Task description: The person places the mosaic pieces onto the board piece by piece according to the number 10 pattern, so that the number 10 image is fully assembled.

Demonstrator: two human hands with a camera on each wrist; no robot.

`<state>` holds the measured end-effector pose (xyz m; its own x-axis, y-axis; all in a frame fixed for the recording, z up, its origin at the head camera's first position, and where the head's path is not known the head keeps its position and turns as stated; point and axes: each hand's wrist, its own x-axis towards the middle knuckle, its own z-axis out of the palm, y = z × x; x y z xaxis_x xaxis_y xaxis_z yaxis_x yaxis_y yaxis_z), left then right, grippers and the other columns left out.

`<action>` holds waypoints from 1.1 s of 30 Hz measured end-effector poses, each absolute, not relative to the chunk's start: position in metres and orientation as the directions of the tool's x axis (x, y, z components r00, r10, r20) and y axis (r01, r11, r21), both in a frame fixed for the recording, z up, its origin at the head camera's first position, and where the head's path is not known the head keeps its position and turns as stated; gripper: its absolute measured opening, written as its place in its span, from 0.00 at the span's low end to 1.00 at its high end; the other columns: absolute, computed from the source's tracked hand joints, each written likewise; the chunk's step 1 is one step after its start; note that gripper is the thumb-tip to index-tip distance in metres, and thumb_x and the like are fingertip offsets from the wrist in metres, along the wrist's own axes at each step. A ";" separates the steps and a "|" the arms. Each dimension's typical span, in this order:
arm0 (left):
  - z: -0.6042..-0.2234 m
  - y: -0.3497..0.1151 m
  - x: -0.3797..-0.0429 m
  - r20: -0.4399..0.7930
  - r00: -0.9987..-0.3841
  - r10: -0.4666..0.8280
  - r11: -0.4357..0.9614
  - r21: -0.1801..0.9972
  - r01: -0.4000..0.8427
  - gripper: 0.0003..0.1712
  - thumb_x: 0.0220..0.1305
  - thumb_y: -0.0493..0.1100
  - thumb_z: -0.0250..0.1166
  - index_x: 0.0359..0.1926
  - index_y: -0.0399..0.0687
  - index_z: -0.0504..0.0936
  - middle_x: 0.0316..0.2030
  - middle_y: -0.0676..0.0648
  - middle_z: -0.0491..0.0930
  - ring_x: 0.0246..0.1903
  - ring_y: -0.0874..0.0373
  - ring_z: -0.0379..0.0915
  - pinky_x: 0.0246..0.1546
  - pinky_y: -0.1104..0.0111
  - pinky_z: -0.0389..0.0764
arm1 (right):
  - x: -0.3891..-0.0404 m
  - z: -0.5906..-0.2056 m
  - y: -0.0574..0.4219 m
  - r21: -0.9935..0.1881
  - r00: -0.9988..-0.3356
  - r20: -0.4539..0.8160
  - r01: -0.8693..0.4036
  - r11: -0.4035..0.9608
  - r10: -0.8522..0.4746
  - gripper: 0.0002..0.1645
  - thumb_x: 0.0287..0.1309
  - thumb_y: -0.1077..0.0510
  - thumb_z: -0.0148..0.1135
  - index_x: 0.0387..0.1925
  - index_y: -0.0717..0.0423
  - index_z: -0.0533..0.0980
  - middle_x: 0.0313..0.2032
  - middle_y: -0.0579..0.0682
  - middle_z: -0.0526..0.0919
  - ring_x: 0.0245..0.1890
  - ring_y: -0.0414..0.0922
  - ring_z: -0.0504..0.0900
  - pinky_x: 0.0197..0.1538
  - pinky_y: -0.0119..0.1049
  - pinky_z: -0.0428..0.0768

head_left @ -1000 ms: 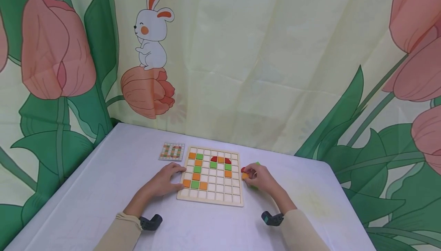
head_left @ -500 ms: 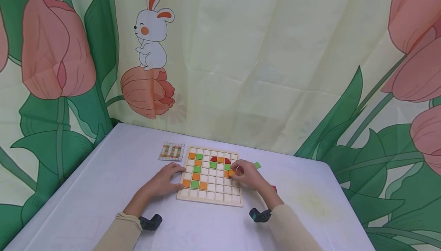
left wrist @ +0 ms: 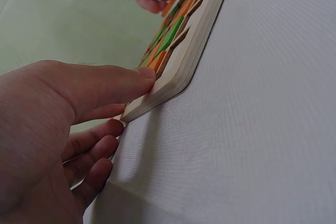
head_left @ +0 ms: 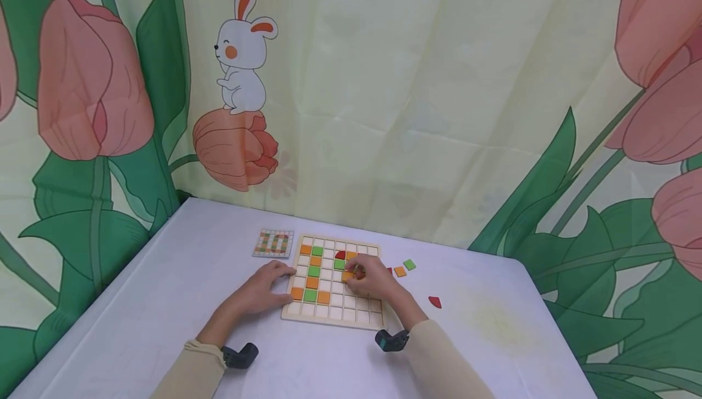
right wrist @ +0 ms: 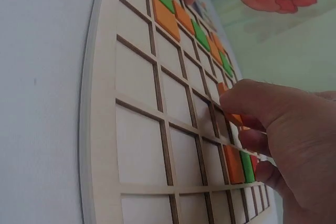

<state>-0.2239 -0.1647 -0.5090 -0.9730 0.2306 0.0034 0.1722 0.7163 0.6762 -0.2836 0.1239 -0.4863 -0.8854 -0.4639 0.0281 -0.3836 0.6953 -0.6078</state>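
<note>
My left hand (head_left: pixel 263 287) rests at the left edge of a wooden grid board (head_left: pixel 329 321), thumb on its frame and index finger farther up the edge. In the left wrist view, the other fingers are loosely bent beside the edge. My right hand (head_left: pixel 374 279) pinches an orange square tile (head_left: pixel 348 276) over the board, just below a green tile (head_left: pixel 340 264). Orange and green tiles form a column on the board's left side. A red quarter-round tile (head_left: pixel 340 255) and an orange tile lie near the top; my right hand hides tiles beside them.
A small pattern card (head_left: pixel 272 243) lies beyond the board's upper left corner. To the right of the board are a loose green tile (head_left: pixel 409 264), an orange tile (head_left: pixel 400 271), a red quarter-round tile (head_left: pixel 435 302) and another red piece, partly hidden.
My right hand has picked up the orange tile from the pile right of the board and carried it left over the grid. A red tile now lies farther right. My left hand stays put.
</note>
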 end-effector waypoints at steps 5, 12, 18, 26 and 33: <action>-0.510 -0.163 -0.224 0.007 -0.972 0.233 0.716 0.676 0.176 0.33 0.52 0.48 0.73 0.61 0.55 0.76 0.57 0.50 0.72 0.61 0.50 0.67 0.62 0.50 0.71 | -0.284 -0.487 0.116 -0.606 -0.886 0.012 -0.375 0.702 -0.463 0.09 0.55 0.56 0.69 0.39 0.48 0.82 0.29 0.44 0.77 0.29 0.41 0.73 0.28 0.28 0.72; -0.508 -0.162 -0.223 0.009 -0.973 0.233 0.714 0.678 0.177 0.33 0.53 0.48 0.73 0.61 0.54 0.75 0.57 0.50 0.72 0.61 0.51 0.67 0.62 0.50 0.71 | -0.287 -0.482 0.108 -0.577 -0.886 -0.030 -0.362 0.732 -0.462 0.10 0.55 0.56 0.70 0.41 0.45 0.84 0.32 0.41 0.79 0.33 0.41 0.74 0.33 0.29 0.74; -0.507 -0.163 -0.223 0.021 -0.970 0.241 0.714 0.674 0.192 0.33 0.53 0.48 0.73 0.62 0.53 0.75 0.56 0.49 0.72 0.61 0.50 0.67 0.62 0.50 0.71 | -0.290 -0.484 0.102 -0.568 -0.891 -0.020 -0.364 0.738 -0.454 0.11 0.54 0.55 0.71 0.41 0.45 0.85 0.34 0.39 0.79 0.34 0.40 0.74 0.36 0.27 0.76; -0.508 -0.163 -0.223 0.015 -0.970 0.243 0.711 0.677 0.189 0.33 0.53 0.48 0.73 0.61 0.53 0.75 0.57 0.49 0.72 0.61 0.50 0.67 0.62 0.49 0.71 | -0.285 -0.486 0.107 -0.578 -0.906 -0.002 -0.345 0.740 -0.424 0.14 0.55 0.52 0.70 0.45 0.45 0.83 0.36 0.42 0.79 0.34 0.41 0.74 0.33 0.28 0.75; -0.509 -0.165 -0.224 0.013 -0.971 0.237 0.719 0.671 0.184 0.33 0.53 0.48 0.73 0.62 0.54 0.75 0.56 0.50 0.72 0.61 0.50 0.67 0.62 0.50 0.71 | -0.281 -0.481 0.125 -0.589 -0.911 0.016 -0.341 0.733 -0.411 0.15 0.54 0.54 0.70 0.46 0.47 0.82 0.38 0.42 0.81 0.32 0.40 0.74 0.32 0.29 0.74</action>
<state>-0.2235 -0.1652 -0.5089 -0.9715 0.2369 0.0129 0.1841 0.7186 0.6706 -0.2815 0.1247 -0.4809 -0.9114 -0.4112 0.0161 -0.3409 0.7326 -0.5891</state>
